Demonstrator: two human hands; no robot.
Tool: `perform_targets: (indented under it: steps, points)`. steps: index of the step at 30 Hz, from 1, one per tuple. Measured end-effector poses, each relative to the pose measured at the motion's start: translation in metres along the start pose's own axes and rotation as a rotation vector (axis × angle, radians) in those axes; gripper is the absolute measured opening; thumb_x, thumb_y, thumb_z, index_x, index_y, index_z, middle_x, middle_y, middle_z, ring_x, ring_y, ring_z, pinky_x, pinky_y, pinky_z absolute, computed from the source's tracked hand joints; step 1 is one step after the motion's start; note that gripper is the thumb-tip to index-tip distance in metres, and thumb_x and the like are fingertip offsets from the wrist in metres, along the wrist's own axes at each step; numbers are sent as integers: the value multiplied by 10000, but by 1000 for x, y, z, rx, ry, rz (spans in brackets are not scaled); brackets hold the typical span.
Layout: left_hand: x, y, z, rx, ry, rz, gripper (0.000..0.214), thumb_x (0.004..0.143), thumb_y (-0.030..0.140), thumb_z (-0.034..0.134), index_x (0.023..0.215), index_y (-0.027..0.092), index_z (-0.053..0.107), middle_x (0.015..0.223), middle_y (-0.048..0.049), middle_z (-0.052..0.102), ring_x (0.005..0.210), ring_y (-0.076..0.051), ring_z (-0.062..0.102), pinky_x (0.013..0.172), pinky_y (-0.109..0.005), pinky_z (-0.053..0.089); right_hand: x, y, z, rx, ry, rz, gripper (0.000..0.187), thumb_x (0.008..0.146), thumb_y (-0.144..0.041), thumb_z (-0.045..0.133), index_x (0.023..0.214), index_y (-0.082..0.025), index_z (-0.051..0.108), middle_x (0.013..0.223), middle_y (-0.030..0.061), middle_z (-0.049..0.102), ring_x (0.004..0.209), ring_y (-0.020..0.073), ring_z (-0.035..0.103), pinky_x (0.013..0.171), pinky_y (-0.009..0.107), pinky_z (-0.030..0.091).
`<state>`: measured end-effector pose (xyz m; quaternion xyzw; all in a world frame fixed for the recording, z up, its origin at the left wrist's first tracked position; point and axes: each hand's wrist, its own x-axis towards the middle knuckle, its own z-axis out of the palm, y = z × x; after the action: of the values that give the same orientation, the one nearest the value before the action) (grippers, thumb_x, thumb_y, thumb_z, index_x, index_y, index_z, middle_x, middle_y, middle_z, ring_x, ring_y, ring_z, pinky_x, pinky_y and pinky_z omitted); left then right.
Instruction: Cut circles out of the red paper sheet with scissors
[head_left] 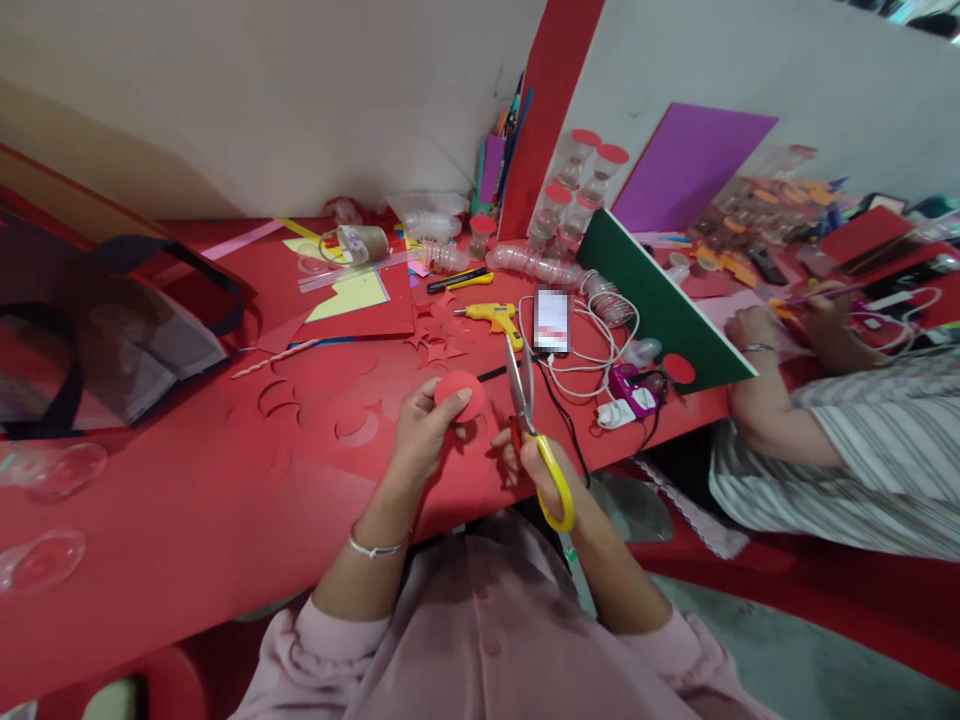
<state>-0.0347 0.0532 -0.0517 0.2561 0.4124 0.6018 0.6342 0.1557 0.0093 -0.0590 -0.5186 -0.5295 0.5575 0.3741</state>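
My left hand (pixel 424 430) pinches a round red paper disc (pixel 454 396) between thumb and fingers, just above the table. To its right, my right hand (pixel 536 468) grips yellow-handled scissors (pixel 553 485) with the blades pointing away from me and slightly apart. The blades are clear of the disc. Curved red paper offcuts (pixel 358 425) lie to the left of my left hand, and more pointed red scraps (pixel 435 335) lie beyond it. A yellow glue gun (pixel 491 318) rests past the scissor tips, beside a phone (pixel 552 320) with a white cable.
A green board (pixel 660 300) stands on edge at the right; behind it a co-worker's arm (pixel 780 410) rests on the table. Clear plastic cups with red tops (pixel 555 200) are stacked at the back. A purple power adapter (pixel 634 392) sits at right, a bag (pixel 150 320) at left.
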Motion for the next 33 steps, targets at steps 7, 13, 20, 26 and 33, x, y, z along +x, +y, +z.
perform_targets:
  steps: [7,13,20,26,33]
  points:
    - [-2,-2,2,13,-165,-59,343,708,381,925,844,139,722,626,-35,708,489,-142,631,382,-205,460,49,-20,17,355,31,-75,546,779,-677,831,711,-207,561,601,-38,511,521,119,503,526,262,442]
    - [-2,0,4,7,-206,-32,377,729,406,916,881,158,677,629,-31,726,498,-153,667,405,-206,511,54,-26,32,588,41,37,460,702,-513,939,745,-201,604,600,-45,551,506,109,541,486,225,453]
    - [-3,0,4,29,-241,-40,351,753,389,905,891,144,695,662,-45,738,527,-158,683,415,-207,520,56,-29,28,580,-18,87,430,738,-516,900,729,-199,610,571,-30,581,467,116,539,455,226,451]
    - [-3,1,4,2,-201,-53,380,721,410,928,848,153,679,620,-46,728,485,-158,673,423,-215,527,52,-21,29,547,-20,129,472,734,-567,888,690,-203,591,596,-20,565,529,130,541,509,247,475]
    - [-2,1,4,-12,-151,-60,346,723,378,916,839,165,669,612,-28,724,463,-148,657,406,-208,511,33,-11,20,355,-78,106,534,797,-715,775,793,-202,629,623,-28,534,496,119,478,476,255,421]
